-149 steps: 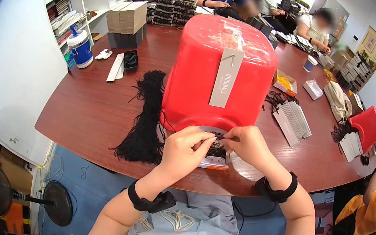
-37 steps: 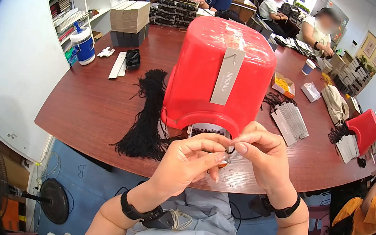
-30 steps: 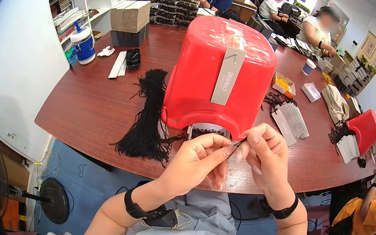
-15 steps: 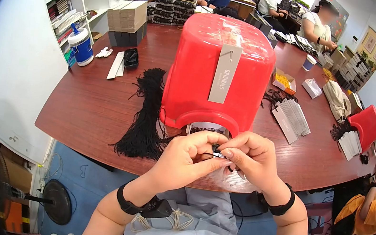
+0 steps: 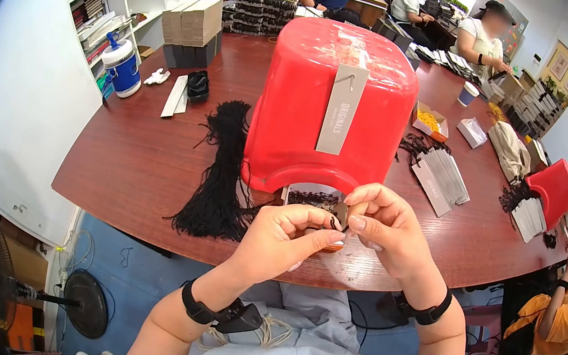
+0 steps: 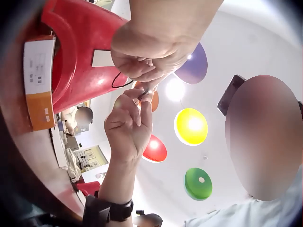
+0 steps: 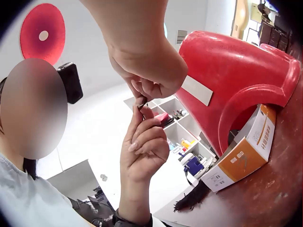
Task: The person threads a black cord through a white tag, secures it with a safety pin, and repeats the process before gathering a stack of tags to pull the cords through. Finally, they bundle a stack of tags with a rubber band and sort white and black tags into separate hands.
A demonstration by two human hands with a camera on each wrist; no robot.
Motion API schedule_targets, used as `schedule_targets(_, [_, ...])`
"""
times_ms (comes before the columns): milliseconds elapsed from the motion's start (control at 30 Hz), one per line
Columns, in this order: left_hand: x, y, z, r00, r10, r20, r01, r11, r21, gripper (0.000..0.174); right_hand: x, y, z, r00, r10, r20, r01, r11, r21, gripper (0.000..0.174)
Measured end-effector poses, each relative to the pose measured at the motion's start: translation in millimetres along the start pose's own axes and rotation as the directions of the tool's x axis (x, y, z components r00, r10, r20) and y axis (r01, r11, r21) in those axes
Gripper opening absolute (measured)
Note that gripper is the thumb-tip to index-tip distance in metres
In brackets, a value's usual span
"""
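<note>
One reddish-brown surface (image 5: 158, 145) is carrying a large red plastic stool (image 5: 299, 121), with a second red stool (image 5: 557, 188) sitting toward the right. One bundle of black cords (image 5: 215, 175) is lying left of the large stool. One white-and-orange box (image 7: 244, 156) is sitting at its arch, holding small dark loops (image 5: 314, 198). Two hands, the left hand (image 5: 280, 244) and the right hand (image 5: 392, 233), are meeting before the stool, thumbs and fingertips pinching tight. Between those fingertips they are holding one thin, dark, bendy cord (image 5: 333, 223), its ends being hard to make out.
</note>
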State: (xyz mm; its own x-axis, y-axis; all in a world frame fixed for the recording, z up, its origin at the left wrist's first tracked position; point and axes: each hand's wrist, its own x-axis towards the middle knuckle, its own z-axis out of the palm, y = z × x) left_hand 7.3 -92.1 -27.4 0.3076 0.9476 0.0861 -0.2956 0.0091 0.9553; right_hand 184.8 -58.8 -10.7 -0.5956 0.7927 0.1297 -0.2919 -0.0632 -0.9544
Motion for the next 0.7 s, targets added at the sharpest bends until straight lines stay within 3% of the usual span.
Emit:
schedule_targets(167, [-0.9, -6.2, 1.1, 0.993, 0.117, -0.024, -0.114, 0.988, 0.104, 0.012, 1.4, -5.5, 4.6, 0.995, 0.064, -0.071, -0.066, 0.998, -0.025, 0.024])
schedule_targets(200, [-0.9, -9.7, 2.7, 0.974, 0.216, -0.072, -0.194, 0.953, 0.233, 0.012, 1.6, -6.2, 6.4, 0.985, -0.139, -0.104, 0.085, 0.909, -0.407, 0.023])
schedule_targets(233, [-0.5, -11.6, 4.2, 0.943, 0.317, -0.106, -0.260, 0.896, 0.361, 0.012, 2.2, -6.3, 7.9, 0.941, -0.335, -0.056, 0.191, 0.658, -0.728, 0.022])
schedule_targets(267, [-0.8, -10.7, 5.7, 0.943, 0.317, -0.106, -0.261, 0.896, 0.360, 0.012, 4.2, -5.4, 10.1, 0.941, -0.335, -0.056, 0.190, 0.658, -0.729, 0.022])
schedule_targets(333, [-2.5, -8.1, 9.2, 0.927, 0.357, -0.116, -0.263, 0.838, 0.479, 0.011, 8.3, -1.6, 14.8, 0.825, -0.554, 0.112, 0.372, 0.382, -0.846, 0.020])
schedule_targets(367, [-1.9, -10.2, 9.7, 0.928, 0.355, -0.115, -0.262, 0.839, 0.478, 0.011, 7.9, 1.5, 15.1, 0.820, -0.560, 0.120, 0.348, 0.322, -0.880, 0.016])
schedule_targets(467, [0.0, -13.0, 8.9, 0.924, 0.341, -0.174, -0.250, 0.881, 0.401, 0.012, 4.5, 6.1, 16.6, 0.801, -0.590, 0.100, 0.327, 0.291, -0.899, 0.016])
schedule_targets(533, [1.2, -7.1, 8.1, 0.969, 0.068, -0.237, -0.080, 0.996, -0.044, 0.014, 3.3, 8.3, 20.0, 0.782, -0.617, 0.088, 0.337, 0.299, -0.893, 0.016])
schedule_targets(567, [1.8, -6.6, 3.2, 0.987, -0.003, -0.161, -0.025, 0.985, -0.170, 0.016, 2.5, 9.3, 21.4, 0.762, -0.644, 0.074, 0.344, 0.306, -0.887, 0.017])
schedule_targets(600, [2.0, -8.6, 0.7, 0.987, -0.002, -0.162, -0.026, 0.985, -0.171, 0.016, 1.5, 10.4, 22.3, 0.762, -0.643, 0.075, 0.345, 0.306, -0.887, 0.017])
schedule_targets(667, [2.5, -12.5, -1.9, 1.000, 0.015, -0.019, -0.022, 0.899, -0.438, 0.016, 0.2, 12.0, 22.7, 0.743, -0.666, 0.064, 0.375, 0.335, -0.864, 0.020])
schedule_targets(700, [1.9, -12.0, -0.8, 1.000, 0.014, -0.017, -0.020, 0.899, -0.438, 0.016, -0.7, 10.0, 23.6, 0.742, -0.667, 0.062, 0.374, 0.336, -0.865, 0.020])
